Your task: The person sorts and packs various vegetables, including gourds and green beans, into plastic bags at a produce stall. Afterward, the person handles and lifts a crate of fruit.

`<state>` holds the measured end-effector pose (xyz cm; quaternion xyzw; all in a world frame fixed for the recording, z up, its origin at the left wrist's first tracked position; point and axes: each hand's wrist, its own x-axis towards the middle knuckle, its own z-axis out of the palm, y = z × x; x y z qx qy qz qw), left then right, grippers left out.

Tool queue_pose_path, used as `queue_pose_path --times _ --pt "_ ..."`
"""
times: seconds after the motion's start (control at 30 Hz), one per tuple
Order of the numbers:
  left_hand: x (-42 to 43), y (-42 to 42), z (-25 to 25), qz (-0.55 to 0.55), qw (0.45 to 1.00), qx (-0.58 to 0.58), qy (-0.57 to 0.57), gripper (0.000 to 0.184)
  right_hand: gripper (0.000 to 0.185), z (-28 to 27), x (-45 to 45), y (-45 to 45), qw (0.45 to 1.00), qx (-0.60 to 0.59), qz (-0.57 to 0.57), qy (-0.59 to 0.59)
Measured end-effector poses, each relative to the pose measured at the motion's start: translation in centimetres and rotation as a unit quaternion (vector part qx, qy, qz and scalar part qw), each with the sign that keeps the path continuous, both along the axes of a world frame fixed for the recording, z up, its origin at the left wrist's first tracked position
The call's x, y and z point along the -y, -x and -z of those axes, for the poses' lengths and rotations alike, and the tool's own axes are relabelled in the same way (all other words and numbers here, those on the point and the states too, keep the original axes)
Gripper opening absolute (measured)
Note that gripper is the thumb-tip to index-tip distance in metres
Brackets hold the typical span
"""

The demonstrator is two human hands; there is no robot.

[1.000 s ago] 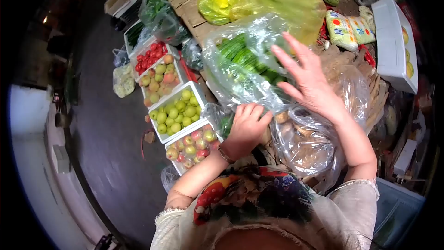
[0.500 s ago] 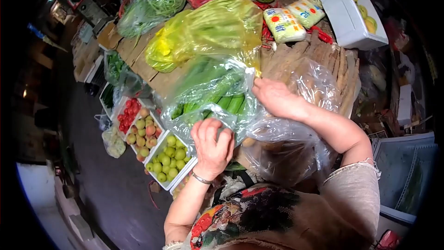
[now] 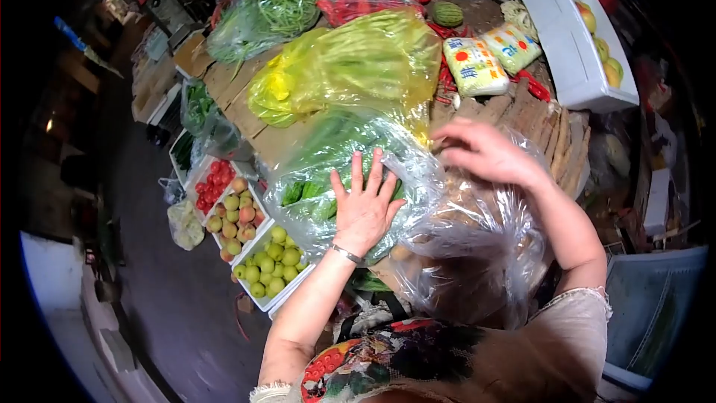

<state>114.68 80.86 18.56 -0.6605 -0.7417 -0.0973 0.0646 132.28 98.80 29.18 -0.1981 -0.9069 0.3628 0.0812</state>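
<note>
My left hand (image 3: 363, 213) lies flat, fingers spread, on a clear plastic bag (image 3: 309, 227) over long green vegetables (image 3: 292, 192). A bracelet circles that wrist. My right hand (image 3: 481, 151) is to the right of this bag, its fingers apart and slightly bent, with nothing seen in them. Below it lies another clear bag (image 3: 466, 242) with brownish contents, partly hidden by glare and folds. Just above the green vegetables is a yellow translucent bag (image 3: 365, 67) of pale green produce.
Boxes of green fruit (image 3: 270, 265), peach-like fruit (image 3: 237, 216) and tomatoes (image 3: 215, 183) line the left edge. Brown roots (image 3: 548, 130), printed white packets (image 3: 475, 67) and a white foam box (image 3: 574, 52) stand at the right. Green beans (image 3: 280, 4) lie at the back.
The clear bag now covers more of the green vegetables. My left hand has gone from bent fingers to flat and spread; my right hand has come off the bag's edge and opened.
</note>
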Motion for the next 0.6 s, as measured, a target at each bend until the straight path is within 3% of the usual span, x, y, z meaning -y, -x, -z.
queue_pose_path --times 0.13,0.33,0.4,0.5,0.53,0.6 --pt "0.0 0.1 0.2 0.009 1.0 -0.005 0.0 0.051 0.032 1.9 -4.8 1.6 0.996 -0.016 0.05 -0.075" --pt "0.0 0.3 0.7 0.006 1.0 -0.014 -0.011 0.052 0.048 9.0 -14.0 3.2 0.964 0.237 0.098 -0.067" --pt "-0.1 0.4 0.8 0.001 1.0 -0.022 -0.011 0.052 0.053 9.1 -14.3 3.9 0.957 0.233 0.131 -0.116" --pt "-0.1 0.3 0.9 -0.003 0.999 -0.034 -0.008 0.052 0.067 8.2 -16.0 4.6 0.922 0.239 0.079 -0.295" --pt "-0.1 0.5 1.0 -0.003 0.999 -0.042 -0.011 0.051 0.07 7.5 -17.0 4.9 0.923 0.216 0.13 -0.292" --pt "0.0 0.6 1.1 -0.007 0.999 -0.036 -0.015 0.053 0.083 7.8 -21.2 6.0 0.842 0.126 0.261 -0.455"
